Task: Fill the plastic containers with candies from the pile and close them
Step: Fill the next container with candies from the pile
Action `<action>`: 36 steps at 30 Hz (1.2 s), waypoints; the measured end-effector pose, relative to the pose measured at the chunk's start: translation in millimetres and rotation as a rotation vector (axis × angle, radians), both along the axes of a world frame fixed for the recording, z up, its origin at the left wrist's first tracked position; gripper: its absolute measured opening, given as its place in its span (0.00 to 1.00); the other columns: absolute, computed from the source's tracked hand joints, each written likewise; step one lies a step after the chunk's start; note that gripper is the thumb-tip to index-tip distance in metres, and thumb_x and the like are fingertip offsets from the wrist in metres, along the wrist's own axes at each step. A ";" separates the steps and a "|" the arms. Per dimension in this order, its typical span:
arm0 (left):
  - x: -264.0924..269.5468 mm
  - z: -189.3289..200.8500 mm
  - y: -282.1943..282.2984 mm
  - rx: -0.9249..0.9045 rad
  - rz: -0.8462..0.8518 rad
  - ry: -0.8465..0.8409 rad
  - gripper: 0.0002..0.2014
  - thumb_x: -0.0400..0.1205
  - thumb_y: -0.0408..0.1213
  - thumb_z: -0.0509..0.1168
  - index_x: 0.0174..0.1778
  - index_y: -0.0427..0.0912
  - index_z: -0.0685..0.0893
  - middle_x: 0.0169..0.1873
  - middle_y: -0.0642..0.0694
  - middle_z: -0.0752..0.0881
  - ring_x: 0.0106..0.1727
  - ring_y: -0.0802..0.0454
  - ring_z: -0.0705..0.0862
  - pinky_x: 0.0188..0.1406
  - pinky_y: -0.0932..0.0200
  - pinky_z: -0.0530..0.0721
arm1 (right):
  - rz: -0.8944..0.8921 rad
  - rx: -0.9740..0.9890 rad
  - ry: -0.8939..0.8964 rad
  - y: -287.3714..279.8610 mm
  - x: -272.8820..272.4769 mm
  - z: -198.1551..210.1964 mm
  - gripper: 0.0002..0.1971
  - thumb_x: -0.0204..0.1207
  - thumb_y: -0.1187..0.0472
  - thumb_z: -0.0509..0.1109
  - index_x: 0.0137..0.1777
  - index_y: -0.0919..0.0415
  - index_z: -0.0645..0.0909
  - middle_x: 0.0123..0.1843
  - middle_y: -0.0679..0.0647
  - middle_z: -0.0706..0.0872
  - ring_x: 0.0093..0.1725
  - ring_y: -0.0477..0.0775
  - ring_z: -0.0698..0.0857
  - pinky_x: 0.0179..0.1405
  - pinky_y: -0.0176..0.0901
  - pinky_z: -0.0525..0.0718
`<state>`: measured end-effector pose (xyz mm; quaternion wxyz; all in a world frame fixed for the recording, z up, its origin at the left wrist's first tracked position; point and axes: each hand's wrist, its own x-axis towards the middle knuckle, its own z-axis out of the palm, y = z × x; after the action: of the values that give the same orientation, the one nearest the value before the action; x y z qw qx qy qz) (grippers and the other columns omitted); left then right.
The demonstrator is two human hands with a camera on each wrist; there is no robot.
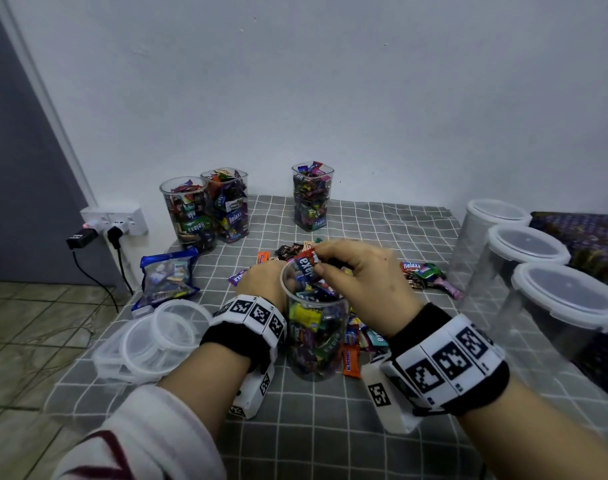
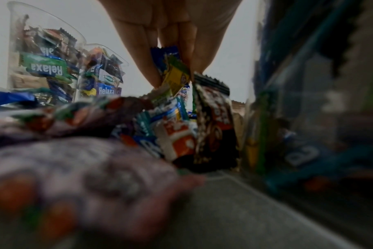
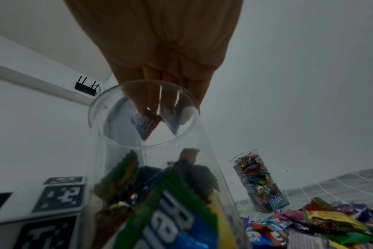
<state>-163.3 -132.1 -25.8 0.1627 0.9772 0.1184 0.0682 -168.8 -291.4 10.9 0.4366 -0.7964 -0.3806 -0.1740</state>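
Head view: left hand (image 1: 261, 282) half hidden behind container (image 1: 314, 336), pinching candies (image 2: 170, 70); right hand (image 1: 361, 282) pinching Relaxa candy (image 1: 307, 266).

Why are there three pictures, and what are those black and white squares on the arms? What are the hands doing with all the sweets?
No robot here: these are a person's two hands. The checkered bands carry little cameras. The big picture comes from a camera on the head; the other two look along each wrist at the fingers.

A grey checked cloth holds a pile of wrapped candies, three full clear containers at the back, loose white lids on the left and lidded empty containers on the right.

The right hand pinches a red and blue candy wrapper over the tall clear plastic container in the middle, which is partly filled. The left hand pinches a few candies at the pile behind it.
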 end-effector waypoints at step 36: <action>-44.5 58.3 -0.6 -0.693 -0.258 -0.470 0.13 0.74 0.28 0.72 0.34 0.54 0.86 0.35 0.45 0.89 0.42 0.48 0.89 0.49 0.49 0.88 | 0.142 0.011 0.643 -13.8 -4.9 -25.8 0.45 0.53 0.45 0.84 0.67 0.38 0.60 0.66 0.43 0.76 0.69 0.43 0.75 0.72 0.50 0.74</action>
<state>-207.8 -132.7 32.4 0.5108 0.8294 -0.0291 0.2242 -173.7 -305.2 -15.0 0.5497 -0.7796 -0.2770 0.1154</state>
